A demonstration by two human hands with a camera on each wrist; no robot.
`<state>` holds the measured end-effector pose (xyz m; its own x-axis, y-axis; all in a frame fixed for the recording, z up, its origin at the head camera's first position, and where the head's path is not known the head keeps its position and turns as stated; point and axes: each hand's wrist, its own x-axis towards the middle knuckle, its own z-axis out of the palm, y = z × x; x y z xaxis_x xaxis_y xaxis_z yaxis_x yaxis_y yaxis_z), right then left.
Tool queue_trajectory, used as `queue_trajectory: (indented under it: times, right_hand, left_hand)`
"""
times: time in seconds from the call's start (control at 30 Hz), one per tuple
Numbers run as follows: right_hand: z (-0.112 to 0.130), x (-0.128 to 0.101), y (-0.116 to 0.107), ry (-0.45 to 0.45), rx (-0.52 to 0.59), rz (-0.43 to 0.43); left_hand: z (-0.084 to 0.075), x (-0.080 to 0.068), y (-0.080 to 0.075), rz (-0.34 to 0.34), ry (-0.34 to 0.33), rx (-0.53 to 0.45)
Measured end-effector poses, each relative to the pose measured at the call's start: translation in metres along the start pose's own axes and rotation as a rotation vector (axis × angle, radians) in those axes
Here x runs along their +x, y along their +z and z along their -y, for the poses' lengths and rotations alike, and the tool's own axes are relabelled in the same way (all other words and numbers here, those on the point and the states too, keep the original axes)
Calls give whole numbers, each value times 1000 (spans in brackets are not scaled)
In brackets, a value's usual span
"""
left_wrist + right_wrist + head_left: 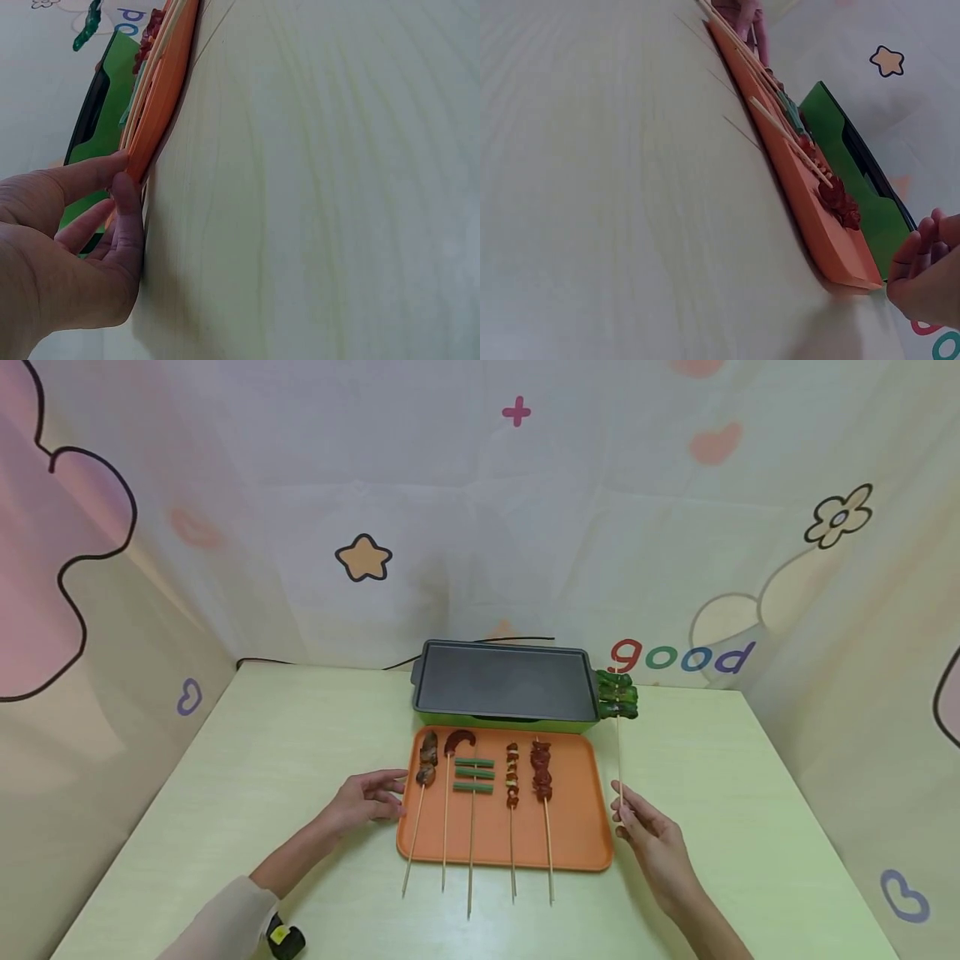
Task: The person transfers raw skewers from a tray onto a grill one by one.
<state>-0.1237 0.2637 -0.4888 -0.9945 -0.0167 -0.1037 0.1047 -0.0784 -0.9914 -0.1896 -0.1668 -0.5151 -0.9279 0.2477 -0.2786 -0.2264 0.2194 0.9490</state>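
Note:
In the head view my right hand [662, 853] pinches the lower stick of a green pepper skewer [618, 695], whose peppers stand upright beside the right end of the griddle. The same peppers [88, 27] hang in the air in the left wrist view, with a gap to the table. An orange tray [577, 831] lies in front of the griddle. My left hand [369, 797] is at its left edge, thumb and index finger resting at the rim [166, 97]. On the tray are several skewers, among them a dark red meat skewer [542, 770] and a green-stick skewer [474, 774].
A green electric griddle [506, 681] with a flat dark plate stands behind the tray, its black cable running along the back edge. The skewer sticks overhang the tray's front. A printed curtain [465, 510] closes off the back and sides of the pale table [300, 718].

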Motion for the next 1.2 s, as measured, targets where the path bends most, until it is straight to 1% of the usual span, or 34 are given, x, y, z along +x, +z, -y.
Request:
queue_trajectory:
  times: [0.4,0.53,0.77,0.93,1.2]
  right_hand:
    - [14,44,10,87,-49,6]
    - [16,55,14,118,-54,10]
    - [14,67,23,152,5,20]
    - [12,74,25,166,6,21]
    - [12,81,27,185,-14,54]
  left_hand:
    - [1,0,-1,-6,-4,0]
    - [1,0,-1,-13,-9,3]
    - [1,-1,0,-12,-2,7]
    - [1,-1,0,-11,-4,11]
    - [2,0,-3,2,1,2]
